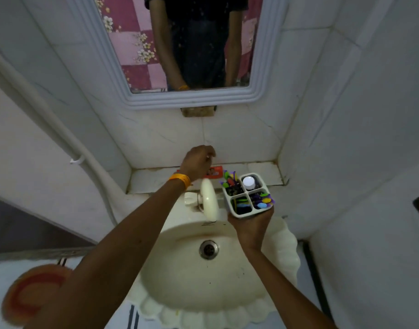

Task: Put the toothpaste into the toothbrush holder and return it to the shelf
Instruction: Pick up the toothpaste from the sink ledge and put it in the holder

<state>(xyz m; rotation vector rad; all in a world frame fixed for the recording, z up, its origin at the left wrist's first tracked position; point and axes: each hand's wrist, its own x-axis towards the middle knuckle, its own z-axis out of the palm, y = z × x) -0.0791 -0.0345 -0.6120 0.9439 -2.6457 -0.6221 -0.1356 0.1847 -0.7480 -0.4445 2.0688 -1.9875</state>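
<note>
My right hand [251, 224] grips a grey four-compartment toothbrush holder [247, 211] from below and holds it above the sink's back edge. Colourful toothbrushes [229, 180] stand in its compartments. A white round cap [248, 182] shows in the far right compartment. My left hand [197, 162], with an orange band at the wrist, hovers over the white tiled shelf [258, 168] with its fingers curled down. A red packet [215, 173] lies on the shelf, partly hidden under that hand. Whether the fingers touch it is unclear.
A cream tap [208, 200] juts out between my hands over the cream sink [282, 255]. A mirror [191, 43] hangs on the wall above the shelf. White tiled walls close in on both sides. An orange round object [35, 290] is at the lower left.
</note>
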